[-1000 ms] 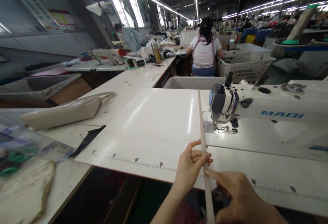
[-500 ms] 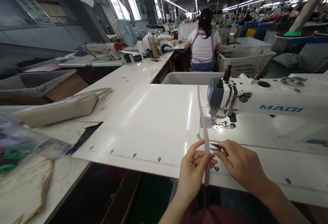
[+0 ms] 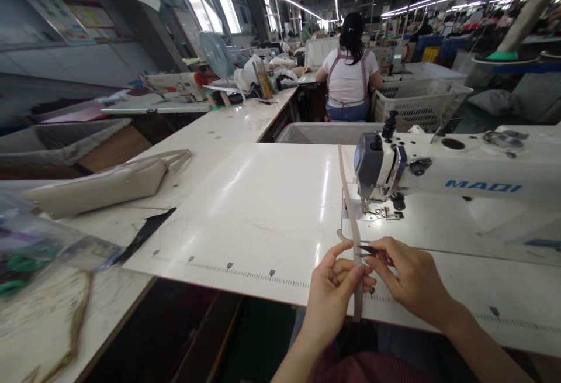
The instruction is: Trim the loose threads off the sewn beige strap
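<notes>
A long, narrow beige strap (image 3: 349, 200) runs over the white tabletop and down past its front edge. My left hand (image 3: 331, 292) pinches it near that edge, thumb on top. Small thread snips (image 3: 367, 249) with dark pointed blades are held between the thumb and fingers of my right hand (image 3: 412, 283). Their tips reach the strap's right edge, just above my left thumb; whether they touch it I cannot tell. Just beyond my hands is the sewing machine (image 3: 438, 166), its presser foot (image 3: 385, 213) to the right of the strap.
A beige bag (image 3: 100, 187) lies on the side table at left, near a clear plastic bag (image 3: 48, 231) with green items. Along the table's front edge runs a ruler scale (image 3: 249, 273). Further ahead sits a person (image 3: 348, 73) beside a white crate (image 3: 416, 102).
My right hand has brought the snips slightly left, so the blade tips now meet the strap's edge. My left hand and the strap have shifted a little to the right.
</notes>
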Available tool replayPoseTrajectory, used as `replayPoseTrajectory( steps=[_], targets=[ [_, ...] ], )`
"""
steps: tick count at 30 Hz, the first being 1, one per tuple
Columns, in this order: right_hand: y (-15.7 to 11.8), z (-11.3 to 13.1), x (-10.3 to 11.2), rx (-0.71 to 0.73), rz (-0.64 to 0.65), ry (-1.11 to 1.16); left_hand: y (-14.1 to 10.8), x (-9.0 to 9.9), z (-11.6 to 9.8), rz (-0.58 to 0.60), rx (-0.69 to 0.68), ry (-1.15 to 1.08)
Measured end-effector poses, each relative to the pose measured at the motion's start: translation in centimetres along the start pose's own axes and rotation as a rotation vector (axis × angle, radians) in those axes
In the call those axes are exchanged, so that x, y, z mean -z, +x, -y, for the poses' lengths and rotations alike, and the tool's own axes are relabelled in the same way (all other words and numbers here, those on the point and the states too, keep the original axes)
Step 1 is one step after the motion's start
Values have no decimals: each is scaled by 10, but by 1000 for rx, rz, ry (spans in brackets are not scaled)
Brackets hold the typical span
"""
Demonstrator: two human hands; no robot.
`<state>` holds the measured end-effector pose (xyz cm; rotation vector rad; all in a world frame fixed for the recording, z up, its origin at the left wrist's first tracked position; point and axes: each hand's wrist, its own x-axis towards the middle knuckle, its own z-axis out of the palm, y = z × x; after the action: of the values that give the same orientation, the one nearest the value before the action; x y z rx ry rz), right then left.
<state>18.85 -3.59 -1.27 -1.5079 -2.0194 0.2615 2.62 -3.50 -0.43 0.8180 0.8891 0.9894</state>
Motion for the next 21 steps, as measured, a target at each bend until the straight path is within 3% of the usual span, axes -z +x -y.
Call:
replayPoseTrajectory(
  steps=[4,8,14,16,18,21],
  targets=[
    [3,0,6,-167,137,329,0,1,1,23,18,-24],
    [-1,5,12,-329,26,569,-1,0,1,5,22,-31],
    [-5,24,3,-9,-129,162,-5,-5,4,3,-44,63],
    [-6,31,8,8,-192,296,-5,-6,4,-33,-49,66],
    [-8,36,21,36,-166,541,-4,-6,3,-79,-40,46],
    [-16,33,44,157,45,793,-4,-4,2,-108,-26,16]
  ],
)
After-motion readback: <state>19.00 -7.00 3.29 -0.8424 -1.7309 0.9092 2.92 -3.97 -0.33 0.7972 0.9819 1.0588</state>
